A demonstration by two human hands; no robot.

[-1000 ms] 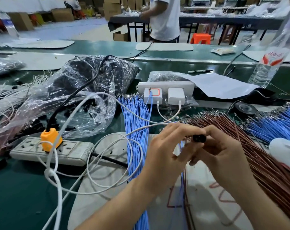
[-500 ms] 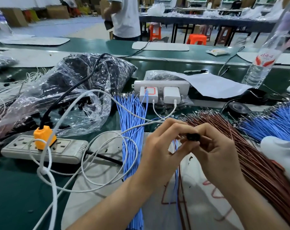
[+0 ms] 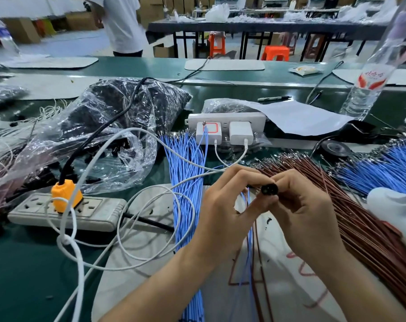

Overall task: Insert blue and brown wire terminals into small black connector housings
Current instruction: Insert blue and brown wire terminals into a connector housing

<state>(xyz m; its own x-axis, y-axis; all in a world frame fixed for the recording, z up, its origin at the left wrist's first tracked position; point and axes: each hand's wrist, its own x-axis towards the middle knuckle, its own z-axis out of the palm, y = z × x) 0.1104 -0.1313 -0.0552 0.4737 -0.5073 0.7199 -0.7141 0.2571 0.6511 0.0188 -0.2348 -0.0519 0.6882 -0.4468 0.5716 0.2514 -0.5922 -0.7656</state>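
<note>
Both hands meet just right of centre frame; left hand (image 3: 223, 205) and right hand (image 3: 306, 212) each pinch the same black connector housing (image 3: 269, 189); it's small, round, glossy plastic, holes facing me; a thin blue wire (image 3: 251, 238) and a brown wire (image 3: 257, 242) dangle below, probably seated already; the fat blue bundle (image 3: 188, 182) and brown bundle (image 3: 351, 219) say loads left.

Even bright indoor light, glare on the plastic bag (image 3: 109, 126), blurred and bowed edges.
</note>
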